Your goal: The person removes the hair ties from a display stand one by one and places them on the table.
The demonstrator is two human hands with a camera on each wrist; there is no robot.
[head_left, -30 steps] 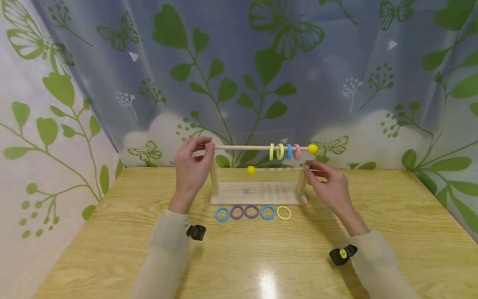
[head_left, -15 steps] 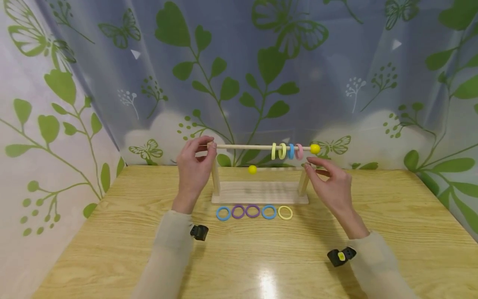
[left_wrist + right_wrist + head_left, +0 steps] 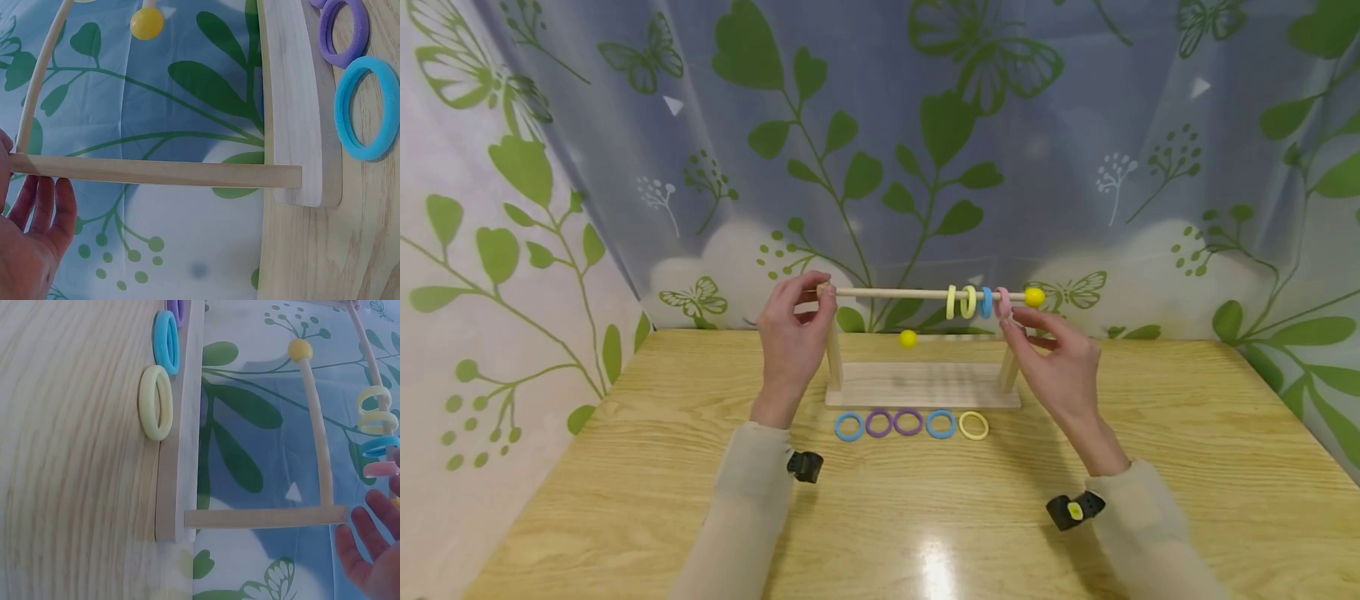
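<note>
A wooden rack [image 3: 925, 383] has two posts with a dowel reaching sideways from each. My left hand [image 3: 793, 342] pinches the top of its left post [image 3: 156, 170]. From there the upper dowel [image 3: 887, 293] runs right to a yellow ball [image 3: 1034, 297]. Two pale yellow rings [image 3: 951, 302], a blue ring [image 3: 987, 302] and a pink ring [image 3: 1003, 298] hang on it. My right hand [image 3: 1056, 358] has thumb and fingertips at the pink ring and appears to pinch it; the fingertips are partly hidden. The lower dowel, ending in a yellow ball [image 3: 908, 338], carries no rings.
Along the rack's front edge several rings lie flat in a row: a blue ring [image 3: 849, 427], two purple rings [image 3: 879, 423], another blue ring [image 3: 941, 424] and a pale yellow ring [image 3: 973, 426]. Behind the wooden table [image 3: 925, 508] hangs a leaf-patterned curtain [image 3: 880, 217].
My right hand has left the top of the right post and moved slightly up and left to the pink ring. The left hand keeps its hold on the left post.
</note>
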